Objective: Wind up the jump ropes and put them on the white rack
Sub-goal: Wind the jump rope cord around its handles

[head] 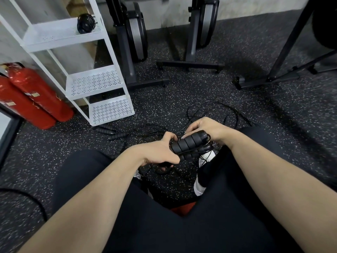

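Head cam is looking down at a speckled black rubber gym floor [237,99], which takes up most of the shot. Along the far wall stand two dark exercise machines [135,33] on their bases. To the left is the white rack [94,83], tall with perforated shelves, and on its upper shelf in view sits one wound-up black jump rope bundle [85,23]. Just left of the rack, two red fire extinguishers [34,95] lean side by side on the floor.

The person is sitting, legs in dark trousers [164,225] filling the bottom of the frame, white shoes peeking out between them.

Closer in, a messy tangle of loose black rope [209,110] is spread on the floor past the hands, and a few spare black handles [109,131] lie near the rack's foot.

Both hands meet over the floor between the knees. The left hand [160,150] has its fingers and thumb curled round the lower end of a pair of ribbed black jump rope handles [189,143], with cord looped across them. The right hand [206,127] is just above the top end, fingers curled and pinching the thin cord [184,128] that runs off toward the tangle.
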`<move>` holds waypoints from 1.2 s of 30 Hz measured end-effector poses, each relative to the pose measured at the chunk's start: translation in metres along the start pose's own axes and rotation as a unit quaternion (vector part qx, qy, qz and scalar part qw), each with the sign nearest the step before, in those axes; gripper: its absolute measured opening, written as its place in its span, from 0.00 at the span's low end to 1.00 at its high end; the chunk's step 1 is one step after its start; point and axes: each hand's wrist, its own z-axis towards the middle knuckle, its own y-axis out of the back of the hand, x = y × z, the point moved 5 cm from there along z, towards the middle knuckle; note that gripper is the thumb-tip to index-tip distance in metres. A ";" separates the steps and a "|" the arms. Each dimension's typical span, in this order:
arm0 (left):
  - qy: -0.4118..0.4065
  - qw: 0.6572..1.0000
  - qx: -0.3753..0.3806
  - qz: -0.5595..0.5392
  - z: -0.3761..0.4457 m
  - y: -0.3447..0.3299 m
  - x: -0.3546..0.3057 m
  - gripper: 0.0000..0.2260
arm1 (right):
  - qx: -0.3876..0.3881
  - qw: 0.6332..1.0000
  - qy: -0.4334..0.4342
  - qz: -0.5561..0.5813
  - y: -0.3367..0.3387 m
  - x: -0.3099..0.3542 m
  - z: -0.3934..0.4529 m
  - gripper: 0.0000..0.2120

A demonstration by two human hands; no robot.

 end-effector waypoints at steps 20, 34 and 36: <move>0.132 0.976 -0.141 0.099 0.025 0.008 0.025 0.29 | -0.016 0.993 0.049 -0.103 -0.048 0.024 -0.004 0.08; 0.091 0.944 -0.247 -0.199 0.023 0.023 0.044 0.21 | 0.010 0.997 -0.003 -0.081 -0.072 0.019 -0.003 0.12; 0.072 0.937 -0.261 -0.220 0.023 0.025 0.044 0.19 | -0.023 0.997 -0.002 -0.078 -0.070 0.019 0.000 0.07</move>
